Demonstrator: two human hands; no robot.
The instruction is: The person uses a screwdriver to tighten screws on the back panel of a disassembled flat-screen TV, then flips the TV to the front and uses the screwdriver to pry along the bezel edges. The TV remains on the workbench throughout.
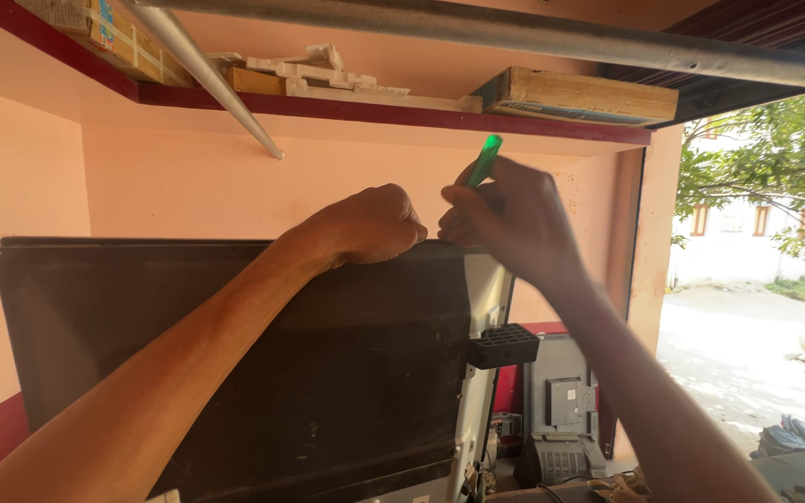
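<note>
Green-handled screwdriver (pixel 486 158) sits gripped in my right hand (pixel 505 219) at the dark panel's (pixel 235 354) top edge. My left hand (pixel 370 224) clamps that edge just beside it.

Materials and finishes around your hands: dark panel, plastic tool, metal, wood, foam.

Under your left hand (pixel 370 224), the flat panel (pixel 235 354) shows a dark, matt face, dusty and faintly scuffed, with a pale, smooth metal-looking edge frame (pixel 482 373) on its right side. In your right hand (pixel 505 219), the tool handle (pixel 485 158) is translucent green plastic, glossy. Below that hand, a black plastic grid bracket (pixel 505 346) looks matt. Above both hands, the pipe (pixel 552 37) is dull grey metal; the shelf (pixel 375 110) carries rough wooden boards (pixel 579 96) and crumbly white foam pieces (pixel 314 73). Behind your hands, the wall (pixel 188 186) is matt peach paint.
</note>
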